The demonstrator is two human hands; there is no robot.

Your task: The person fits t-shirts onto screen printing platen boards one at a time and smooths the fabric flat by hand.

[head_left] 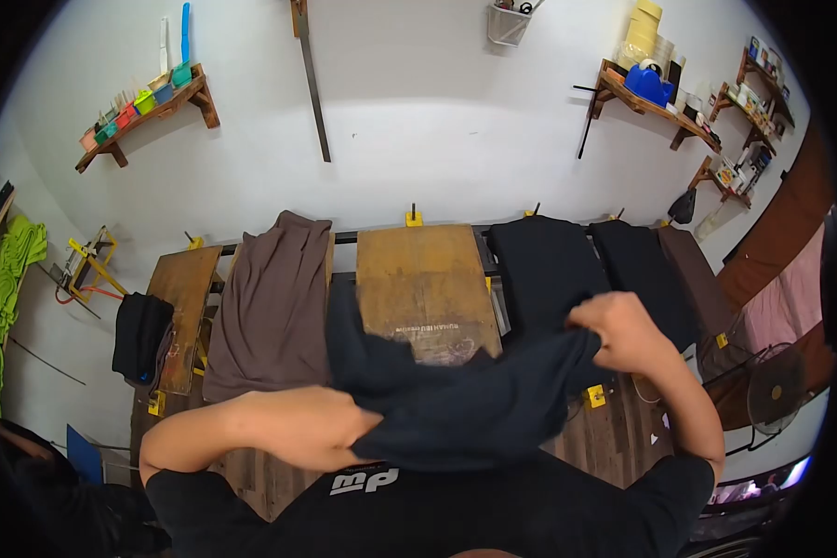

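While the black cloth (479, 409) is held up by both hands, we see it stretched crosswise in front of the wearer's black shirt (418, 521), its middle sagging and slightly blurred. We find the left hand (312, 428) curled, gripping the cloth near its lower left edge; we cannot tell how its fingertips lie. We note the right hand (618, 335) raised higher, thumb and bent fingers pinching the cloth's right end.

Beyond the cloth we see a wooden board (414, 274) with pale lettering, its near end partly hidden. To its left we observe a brown garment (274, 307) draped over another board, and farther left a folded black pile (141, 335). To its right we find a black garment (549, 265) lying lengthwise. On the wall we distinguish a left shelf (163, 112) with coloured tubs and a right shelf (656, 109) bearing a blue tape dispenser (646, 86).
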